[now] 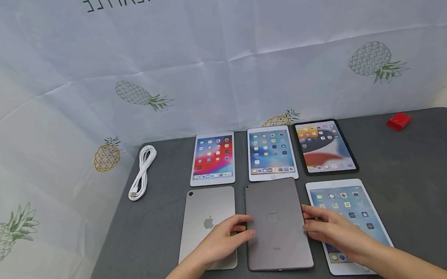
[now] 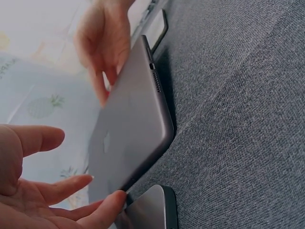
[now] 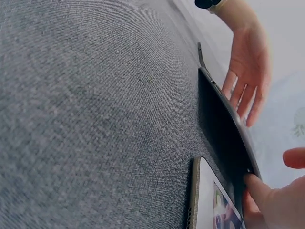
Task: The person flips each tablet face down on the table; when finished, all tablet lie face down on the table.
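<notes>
Head view first: a dark grey tablet point(image 1: 275, 224) is seen lying back-up in the middle of the near row on the grey table point(image 1: 412, 166), long axis running straight away from the person, and it is bracketed by both hands. The left hand point(image 1: 222, 242) is laid against the tablet's left long edge, the right hand point(image 1: 333, 230) against its right long edge, fingers fairly straight on both, so it's touched from the sides rather than gripped; neither hand is really nearer, it sits dead centre between them. On the wrist views the left fingertips point(image 2: 112, 202) are shown at the tablet's edge and the right hand's fingertip point(image 3: 255, 183) at the opposite edge; whether one side is slightly lifted off the table cannot be told for sure. Left of the grey tablet a silver tablet point(image 1: 209, 224) is laid back-up with an apple logo; right of it a white-framed tablet point(image 1: 348, 222) is lit, screen up. Beyond it three more lit tablets are lined up, with a coiled white cable point(image 1: 142, 172) far off to the left and a small red thing point(image 1: 398, 121) far right. "PINEAPPLE" is printed, mirrored, on the backdrop point(image 1: 205, 38). Icon labels are too small to be read.
</notes>
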`<state>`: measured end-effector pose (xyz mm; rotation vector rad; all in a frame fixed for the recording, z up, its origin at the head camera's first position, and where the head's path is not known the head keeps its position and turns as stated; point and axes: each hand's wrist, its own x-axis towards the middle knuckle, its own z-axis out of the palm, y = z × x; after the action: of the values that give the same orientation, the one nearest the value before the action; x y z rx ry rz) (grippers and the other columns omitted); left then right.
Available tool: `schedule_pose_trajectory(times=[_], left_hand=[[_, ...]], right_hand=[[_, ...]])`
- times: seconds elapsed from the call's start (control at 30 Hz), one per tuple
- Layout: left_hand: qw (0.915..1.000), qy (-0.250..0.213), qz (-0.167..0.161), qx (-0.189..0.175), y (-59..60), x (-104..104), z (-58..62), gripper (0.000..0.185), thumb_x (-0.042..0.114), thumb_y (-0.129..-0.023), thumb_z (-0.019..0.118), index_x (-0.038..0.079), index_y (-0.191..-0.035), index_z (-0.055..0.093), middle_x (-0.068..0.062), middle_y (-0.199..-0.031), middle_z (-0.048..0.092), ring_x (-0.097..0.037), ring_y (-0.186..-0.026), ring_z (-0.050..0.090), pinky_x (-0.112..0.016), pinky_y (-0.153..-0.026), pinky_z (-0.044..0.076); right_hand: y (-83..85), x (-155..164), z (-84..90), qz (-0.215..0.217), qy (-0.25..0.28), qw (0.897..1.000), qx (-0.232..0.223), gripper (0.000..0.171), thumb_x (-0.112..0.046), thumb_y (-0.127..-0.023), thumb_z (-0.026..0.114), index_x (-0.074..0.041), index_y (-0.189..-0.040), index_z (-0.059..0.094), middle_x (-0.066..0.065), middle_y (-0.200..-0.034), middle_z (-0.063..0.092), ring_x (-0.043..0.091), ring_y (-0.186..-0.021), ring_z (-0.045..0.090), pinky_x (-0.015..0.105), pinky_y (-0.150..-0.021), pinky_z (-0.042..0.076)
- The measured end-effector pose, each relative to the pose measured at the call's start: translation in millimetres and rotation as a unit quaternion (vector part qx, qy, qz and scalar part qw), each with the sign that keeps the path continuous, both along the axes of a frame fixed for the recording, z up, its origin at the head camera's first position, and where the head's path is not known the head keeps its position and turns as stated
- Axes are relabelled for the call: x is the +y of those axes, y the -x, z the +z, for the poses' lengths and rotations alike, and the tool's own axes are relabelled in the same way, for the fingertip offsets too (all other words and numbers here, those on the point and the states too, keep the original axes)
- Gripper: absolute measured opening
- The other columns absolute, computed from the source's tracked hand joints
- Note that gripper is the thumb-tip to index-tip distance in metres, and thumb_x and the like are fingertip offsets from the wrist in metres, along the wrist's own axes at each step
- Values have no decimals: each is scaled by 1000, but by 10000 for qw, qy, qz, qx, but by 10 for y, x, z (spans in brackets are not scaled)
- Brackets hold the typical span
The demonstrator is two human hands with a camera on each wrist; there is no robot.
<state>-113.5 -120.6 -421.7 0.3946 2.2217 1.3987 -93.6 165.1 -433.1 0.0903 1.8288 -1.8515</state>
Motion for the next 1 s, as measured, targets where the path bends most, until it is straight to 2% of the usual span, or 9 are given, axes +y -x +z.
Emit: schedule_pose_trajectory(times=[0.27, 0.47, 0.6, 0.83, 1.0], left_hand=[[10000, 27, -16, 47, 6, -30, -3, 45, 25, -95, 62, 0, -133, 56, -13, -134, 55, -31, -120, 52, -46, -97, 45], [9999, 33, -62, 114, -3, -35, 0, 45, 24, -95, 62, 0, -133, 55, -14, -135, 54, -32, -121, 52, -47, -98, 44], [9999, 51, -63, 140, -9, -35, 1, 46, 25, -95, 62, 0, -133, 55, -14, -136, 54, -32, -121, 52, -47, -99, 44], [9997, 96, -91, 185, -21, -30, 11, 45, 25, -95, 62, 1, -133, 55, -13, -136, 54, -32, -121, 52, -48, -99, 44], [9996, 133, -85, 218, -23, -25, 12, 46, 26, -95, 62, 0, -133, 56, -13, -135, 54, -32, -121, 52, -49, -99, 44]], right_hand=[[3, 20, 12, 295, -34, 9995, 44, 71, -17, -96, 57, 12, -149, 19, 25, -144, 35, 26, -128, 42, 40, -108, 38], [-20, 40, 29, 444, -364, 9983, 49, 70, -20, -98, 56, 13, -148, 21, 30, -147, 34, 37, -134, 38, 49, -109, 34], [-38, 55, 33, 534, -551, 9970, 77, 69, -22, -98, 57, 14, -147, 24, 31, -148, 34, 40, -135, 37, 53, -109, 33], [-71, 115, 90, 961, -454, 9943, 0, 69, -24, -100, 54, 16, -147, 21, 33, -151, 26, 45, -139, 29, 59, -110, 27], [-76, 142, 119, 1289, -511, 9903, -1, 70, -26, -101, 52, 14, -148, 20, 32, -152, 24, 46, -140, 25, 63, -108, 27]])
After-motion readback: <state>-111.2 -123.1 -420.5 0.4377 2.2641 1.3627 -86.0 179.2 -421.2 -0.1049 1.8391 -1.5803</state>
